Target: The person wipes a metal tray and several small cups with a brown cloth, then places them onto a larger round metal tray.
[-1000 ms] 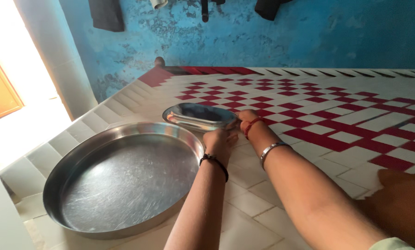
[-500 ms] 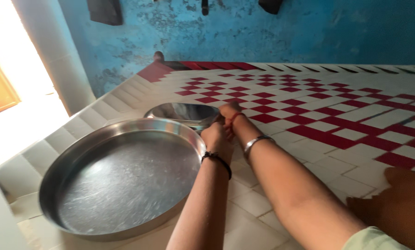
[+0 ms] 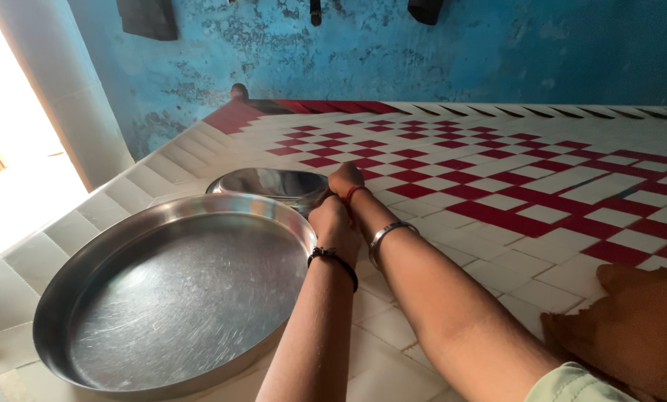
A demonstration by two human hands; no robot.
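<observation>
A small shiny steel plate [image 3: 270, 182] sits low just behind the far rim of a large round steel tray [image 3: 177, 298] on a cot woven in white and red. My right hand [image 3: 346, 181], with a red thread and a silver bangle on the wrist, grips the small plate's right edge. My left hand [image 3: 335, 218], wearing a black thread band, is closed at the same edge, right where the plate meets the tray's rim. Whether the plate rests on the weave or on the tray rim is hidden.
The woven surface [image 3: 542, 193] stretches right and far, up to a blue peeling wall [image 3: 423, 59] with dark clothes hanging. A white pillar [image 3: 58, 82] stands at the left. A brown blurred shape [image 3: 631, 327] lies at the bottom right.
Both hands have carried the small plate to the left and downward, from raised above the weave to just behind the large tray's far rim.
</observation>
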